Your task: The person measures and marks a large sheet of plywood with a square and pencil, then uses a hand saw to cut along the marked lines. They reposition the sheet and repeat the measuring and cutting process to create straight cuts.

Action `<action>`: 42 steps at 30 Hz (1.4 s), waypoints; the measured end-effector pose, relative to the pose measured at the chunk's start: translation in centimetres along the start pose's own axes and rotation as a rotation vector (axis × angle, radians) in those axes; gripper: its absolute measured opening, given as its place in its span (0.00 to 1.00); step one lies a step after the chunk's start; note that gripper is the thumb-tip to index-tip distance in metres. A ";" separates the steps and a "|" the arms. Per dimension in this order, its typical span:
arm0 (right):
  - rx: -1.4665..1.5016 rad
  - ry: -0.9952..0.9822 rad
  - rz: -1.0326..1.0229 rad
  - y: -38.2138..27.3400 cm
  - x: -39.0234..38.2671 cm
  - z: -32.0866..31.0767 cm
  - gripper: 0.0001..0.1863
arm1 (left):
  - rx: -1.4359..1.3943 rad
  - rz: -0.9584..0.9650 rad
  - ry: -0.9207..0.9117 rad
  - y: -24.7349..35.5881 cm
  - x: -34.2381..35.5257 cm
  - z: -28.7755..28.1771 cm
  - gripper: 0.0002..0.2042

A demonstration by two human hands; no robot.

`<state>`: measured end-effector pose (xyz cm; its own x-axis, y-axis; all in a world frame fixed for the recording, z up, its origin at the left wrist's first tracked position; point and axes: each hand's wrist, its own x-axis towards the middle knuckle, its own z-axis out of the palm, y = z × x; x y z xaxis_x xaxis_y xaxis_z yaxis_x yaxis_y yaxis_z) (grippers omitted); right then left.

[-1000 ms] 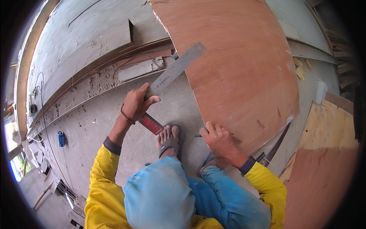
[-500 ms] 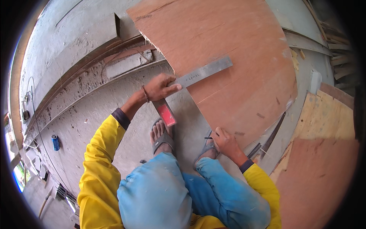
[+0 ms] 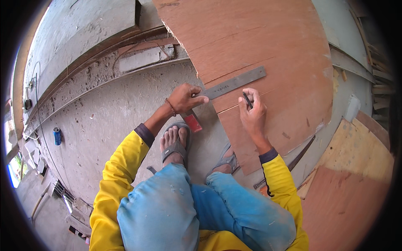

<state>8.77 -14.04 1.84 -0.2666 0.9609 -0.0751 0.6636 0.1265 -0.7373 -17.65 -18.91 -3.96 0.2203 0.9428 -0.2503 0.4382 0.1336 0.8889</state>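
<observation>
My left hand point(image 3: 185, 98) is closed on a steel try square point(image 3: 245, 78) near the corner where its blade meets the red-ended stock point(image 3: 193, 123). The blade lies across the reddish-brown plywood sheet point(image 3: 289, 54), and the stock hangs down past the sheet's near edge. In my right hand point(image 3: 254, 115) a slim dark marker point(image 3: 247, 100) is pinched, its tip pointing up and left, just below the blade. That hand is over the plywood; whether it touches the wood I cannot tell. A dark pencil-like line runs across the sheet under the marker.
Both my sandalled feet point(image 3: 174, 142) stand on the concrete floor below the sheet. A blue can point(image 3: 57, 136) is at the left. More plywood point(image 3: 347, 201) lies at the lower right, with dark strips point(image 3: 302, 154) beside it. A metal channel with debris point(image 3: 96, 83) curves across the upper left.
My right hand has risen from the sheet's near edge to just below the square's blade, carrying the marker. My left hand keeps its grip on the square. The view has shifted slightly.
</observation>
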 end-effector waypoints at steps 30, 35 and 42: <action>0.514 -0.085 0.269 0.0 4.1 -3.7 0.18 | -1.646 -0.621 -0.723 4.8 -4.8 1.9 0.17; 0.457 -0.061 0.364 -1.6 5.1 -3.5 0.18 | -1.973 -0.590 -0.750 4.7 -5.5 3.0 0.20; 0.532 -0.035 0.424 -0.9 4.8 -2.8 0.16 | -1.919 -0.583 -0.637 2.6 -5.4 3.2 0.27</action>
<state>8.90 -8.89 4.01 -0.0879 0.8908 -0.4458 0.2840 -0.4066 -0.8684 -14.87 -24.61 -1.52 0.8017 0.5307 -0.2749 -0.5918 0.7693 -0.2407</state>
